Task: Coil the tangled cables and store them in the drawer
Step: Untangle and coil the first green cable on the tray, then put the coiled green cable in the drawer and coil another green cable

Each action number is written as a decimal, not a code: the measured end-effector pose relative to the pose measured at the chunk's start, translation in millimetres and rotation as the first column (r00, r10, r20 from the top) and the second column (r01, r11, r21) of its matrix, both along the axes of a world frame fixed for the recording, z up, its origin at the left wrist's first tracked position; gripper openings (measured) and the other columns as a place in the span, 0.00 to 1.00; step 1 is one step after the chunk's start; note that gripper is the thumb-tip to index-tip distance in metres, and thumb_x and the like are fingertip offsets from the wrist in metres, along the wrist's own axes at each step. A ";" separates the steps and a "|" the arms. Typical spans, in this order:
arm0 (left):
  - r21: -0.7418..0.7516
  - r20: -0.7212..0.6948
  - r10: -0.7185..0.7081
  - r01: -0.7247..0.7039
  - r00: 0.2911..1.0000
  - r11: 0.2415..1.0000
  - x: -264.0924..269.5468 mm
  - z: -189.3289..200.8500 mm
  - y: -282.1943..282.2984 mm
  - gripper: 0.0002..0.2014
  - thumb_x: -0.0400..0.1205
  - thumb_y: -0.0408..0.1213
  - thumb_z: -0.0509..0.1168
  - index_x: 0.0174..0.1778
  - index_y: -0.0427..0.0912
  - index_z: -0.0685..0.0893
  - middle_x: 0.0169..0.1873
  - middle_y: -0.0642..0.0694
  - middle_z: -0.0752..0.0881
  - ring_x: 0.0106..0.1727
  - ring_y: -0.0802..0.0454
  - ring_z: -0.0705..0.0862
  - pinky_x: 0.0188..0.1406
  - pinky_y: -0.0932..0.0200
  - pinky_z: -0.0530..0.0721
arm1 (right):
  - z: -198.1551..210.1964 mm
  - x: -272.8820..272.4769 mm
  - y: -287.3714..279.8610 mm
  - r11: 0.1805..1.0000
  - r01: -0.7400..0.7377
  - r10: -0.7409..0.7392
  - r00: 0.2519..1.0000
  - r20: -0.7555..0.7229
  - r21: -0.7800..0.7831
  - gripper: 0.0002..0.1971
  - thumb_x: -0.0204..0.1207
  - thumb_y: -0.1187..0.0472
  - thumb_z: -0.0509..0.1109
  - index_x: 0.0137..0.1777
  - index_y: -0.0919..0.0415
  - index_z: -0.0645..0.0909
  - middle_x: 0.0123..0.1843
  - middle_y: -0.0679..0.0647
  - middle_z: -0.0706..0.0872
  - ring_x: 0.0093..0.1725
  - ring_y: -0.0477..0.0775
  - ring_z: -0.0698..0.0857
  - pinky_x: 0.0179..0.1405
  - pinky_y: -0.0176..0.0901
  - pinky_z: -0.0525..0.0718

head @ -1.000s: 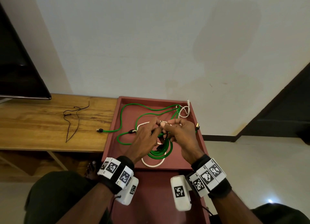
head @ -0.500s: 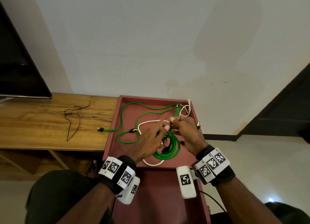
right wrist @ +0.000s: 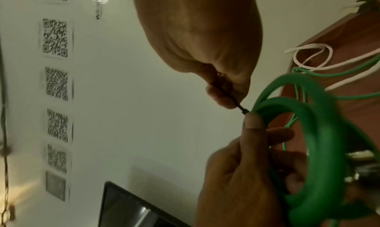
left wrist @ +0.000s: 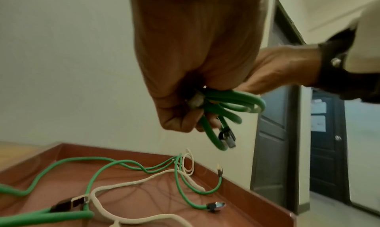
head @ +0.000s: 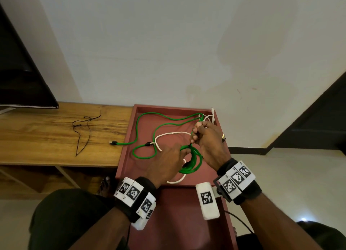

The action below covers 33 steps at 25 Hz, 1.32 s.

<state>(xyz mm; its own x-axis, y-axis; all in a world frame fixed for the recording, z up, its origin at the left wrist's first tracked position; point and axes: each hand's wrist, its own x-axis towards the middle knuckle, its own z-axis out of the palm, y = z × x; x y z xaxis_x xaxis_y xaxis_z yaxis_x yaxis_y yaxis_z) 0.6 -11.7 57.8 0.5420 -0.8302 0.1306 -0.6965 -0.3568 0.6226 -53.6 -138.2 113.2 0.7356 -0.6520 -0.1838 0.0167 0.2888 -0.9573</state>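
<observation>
Head view: the left hand (head: 169, 162) grips a green coil (head: 192, 160) above the red tray (head: 129, 146). The right hand (head: 207, 139), fingers curled, pinches a thin black tie (head: 191, 143) that runs down to the top of the coil. Loose green cable (head: 164, 118) and a white cable (head: 172, 134) lie tangled on the tray floor; one green plug (head: 113, 142) lies on the wooden shelf (head: 46, 137), near a thin black cord (head: 82, 130).

Left wrist view only: the left fingers (left wrist: 179, 124) close round several coil loops, and a plug (left wrist: 227, 137) hangs below them.

Right wrist view only: the left thumb (right wrist: 254, 124) presses the coil where the tie (right wrist: 236, 103) meets it.

Compared with the frame 0.5 s ago, the right hand is higher and farther back on the tray, and the tie is drawn taut; the left hand has kept its grip on the coil.
</observation>
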 end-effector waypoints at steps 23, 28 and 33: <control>0.207 -0.034 0.003 0.004 0.999 0.978 -1.8 -31.5 22.3 0.16 0.90 0.43 0.51 0.48 0.43 0.83 0.39 0.36 0.82 0.45 0.35 0.83 0.41 0.46 0.75 | -65.6 -42.5 42.2 0.895 0.153 -0.218 0.970 -0.111 -0.419 0.15 0.88 0.52 0.62 0.42 0.55 0.83 0.39 0.51 0.89 0.41 0.47 0.89 0.45 0.46 0.87; 0.166 -0.362 0.151 -0.096 0.920 0.981 -8.9 -35.9 29.2 0.16 0.89 0.51 0.52 0.39 0.48 0.74 0.31 0.48 0.81 0.38 0.48 0.77 0.42 0.53 0.69 | -103.1 -71.3 39.7 0.907 -0.156 0.022 0.946 -0.324 -0.392 0.12 0.75 0.49 0.78 0.52 0.54 0.91 0.44 0.51 0.94 0.46 0.52 0.93 0.50 0.60 0.91; 0.144 -0.568 0.135 -0.064 0.812 0.988 -11.4 -64.1 48.2 0.20 0.89 0.55 0.52 0.43 0.43 0.77 0.32 0.48 0.84 0.21 0.59 0.77 0.24 0.61 0.76 | -122.0 -78.4 36.8 0.903 -0.274 0.119 0.900 -0.419 -0.331 0.16 0.64 0.47 0.82 0.45 0.57 0.92 0.41 0.52 0.94 0.43 0.51 0.93 0.47 0.51 0.91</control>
<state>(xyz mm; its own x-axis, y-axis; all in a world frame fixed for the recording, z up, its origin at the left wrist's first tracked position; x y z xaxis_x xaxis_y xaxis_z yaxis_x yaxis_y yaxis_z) -10.7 36.4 -6.3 0.5690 -0.7571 -0.3210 -0.1816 -0.4965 0.8489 -132.0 -101.4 -8.8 0.7780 -0.5771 -0.2483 -0.3888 -0.1319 -0.9118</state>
